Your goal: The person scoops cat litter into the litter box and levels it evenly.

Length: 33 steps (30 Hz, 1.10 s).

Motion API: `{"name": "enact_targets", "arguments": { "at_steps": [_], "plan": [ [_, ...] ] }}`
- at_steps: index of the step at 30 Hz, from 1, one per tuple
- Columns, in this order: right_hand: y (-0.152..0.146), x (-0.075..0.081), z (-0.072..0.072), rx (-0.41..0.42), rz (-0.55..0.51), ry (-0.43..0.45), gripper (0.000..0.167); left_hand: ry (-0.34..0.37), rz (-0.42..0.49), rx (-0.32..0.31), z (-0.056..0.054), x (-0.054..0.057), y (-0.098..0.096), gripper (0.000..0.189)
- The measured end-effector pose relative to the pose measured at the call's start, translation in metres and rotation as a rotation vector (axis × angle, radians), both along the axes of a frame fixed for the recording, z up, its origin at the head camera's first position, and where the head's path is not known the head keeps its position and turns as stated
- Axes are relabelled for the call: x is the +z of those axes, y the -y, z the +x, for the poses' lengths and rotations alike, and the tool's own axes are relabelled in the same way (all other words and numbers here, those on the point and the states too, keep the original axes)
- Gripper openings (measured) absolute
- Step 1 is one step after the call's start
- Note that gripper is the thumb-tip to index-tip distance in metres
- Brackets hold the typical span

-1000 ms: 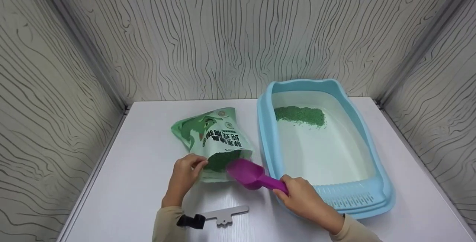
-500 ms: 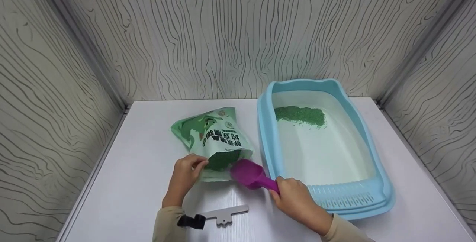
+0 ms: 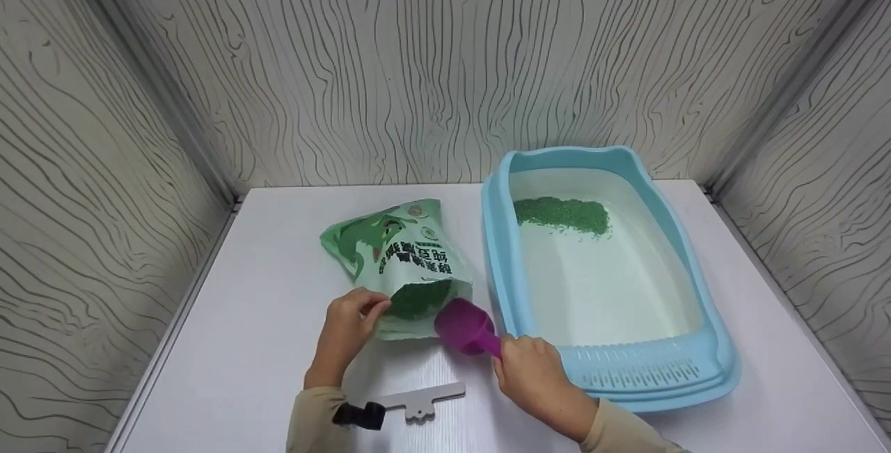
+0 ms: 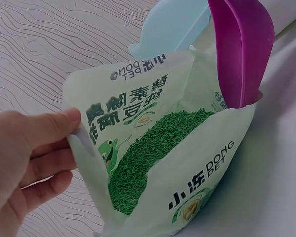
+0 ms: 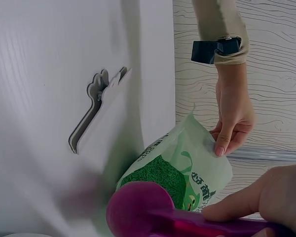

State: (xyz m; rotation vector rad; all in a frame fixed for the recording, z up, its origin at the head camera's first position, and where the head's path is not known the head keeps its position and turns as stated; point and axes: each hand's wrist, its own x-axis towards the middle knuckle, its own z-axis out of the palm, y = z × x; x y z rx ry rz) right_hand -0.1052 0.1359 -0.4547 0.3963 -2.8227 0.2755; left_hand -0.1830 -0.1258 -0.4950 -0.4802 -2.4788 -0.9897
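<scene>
A green and white bag (image 3: 411, 251) of cat litter lies on the table with its mouth facing me. Green litter pellets (image 4: 158, 143) show inside. My left hand (image 3: 350, 319) pinches the left edge of the bag's mouth between thumb and fingers. With my right hand (image 3: 532, 373) I grip the handle of a purple scoop (image 3: 463, 326). The scoop's head is at the right side of the bag's mouth, overlapping its rim in the left wrist view. Pellets inside the scoop do not show.
A light blue litter box (image 3: 505, 279) stands right of the bag, a patch of green pellets (image 3: 564, 215) at its far left corner. A grey sealing clip (image 3: 421, 401) lies near the front. Patterned walls (image 3: 431, 63) enclose the table's back and sides.
My right hand has moved left and slightly down, turning the scoop so its handle points more toward me. The scoop's head has shifted slightly right. My left hand keeps its place on the bag.
</scene>
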Motion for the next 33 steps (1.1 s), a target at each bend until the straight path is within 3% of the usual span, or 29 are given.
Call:
{"name": "enact_targets", "arguments": {
  "at_steps": [4,13,19,28,33],
  "plan": [
    [0.003,0.001,-0.001,0.022,-0.026,0.065,0.025,-0.017,0.014,-0.01,-0.001,-0.002,0.0,0.005],
    [0.003,0.01,-0.011,0.069,-0.223,0.301,0.022,-0.043,0.021,-0.026,-0.001,-0.004,-0.001,0.005],
    [0.014,0.009,-0.014,0.075,-0.24,0.302,0.022,-0.072,0.036,-0.037,-0.001,-0.006,-0.002,0.005],
    [0.041,0.003,-0.012,0.03,-0.162,0.251,0.023,-0.118,0.037,-0.045,-0.002,-0.008,-0.002,0.004],
    [0.054,0.002,-0.015,0.005,-0.137,0.235,0.024,-0.102,0.039,-0.035,-0.001,-0.008,-0.002,0.005]
  ]
}}
